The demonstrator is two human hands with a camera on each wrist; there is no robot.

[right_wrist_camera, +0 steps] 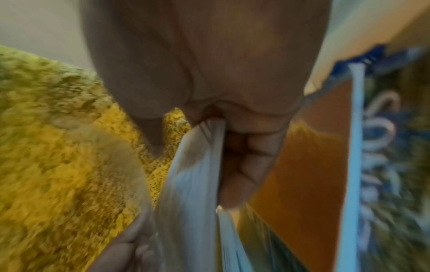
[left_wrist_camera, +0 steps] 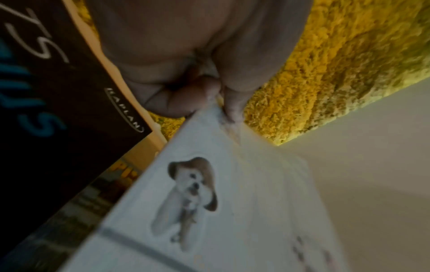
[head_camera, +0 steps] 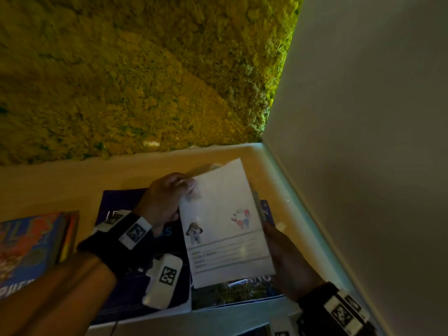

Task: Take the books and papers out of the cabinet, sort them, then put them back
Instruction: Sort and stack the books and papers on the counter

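Observation:
A white booklet point(head_camera: 225, 221) with a dog sticker and ruled lines is held tilted up over the pale wooden surface point(head_camera: 72, 180). My left hand point(head_camera: 186, 187) pinches its upper left corner, thumb and finger closed on the edge point(left_wrist_camera: 218, 103). My right hand point(head_camera: 271, 236) grips its lower right edge, fingers curled behind it. In the right wrist view the booklet point(right_wrist_camera: 197, 174) shows edge-on as a few thin layers. Flat beneath it lie a dark purple Kaplan book point(head_camera: 121, 263) and a blue and green book point(head_camera: 237, 294).
A colourful book point(head_camera: 26, 248) lies at the left edge of the surface. A mossy yellow-green wall point(head_camera: 145, 69) rises behind it. A plain white wall point(head_camera: 363, 141) closes the right side, close to my right hand.

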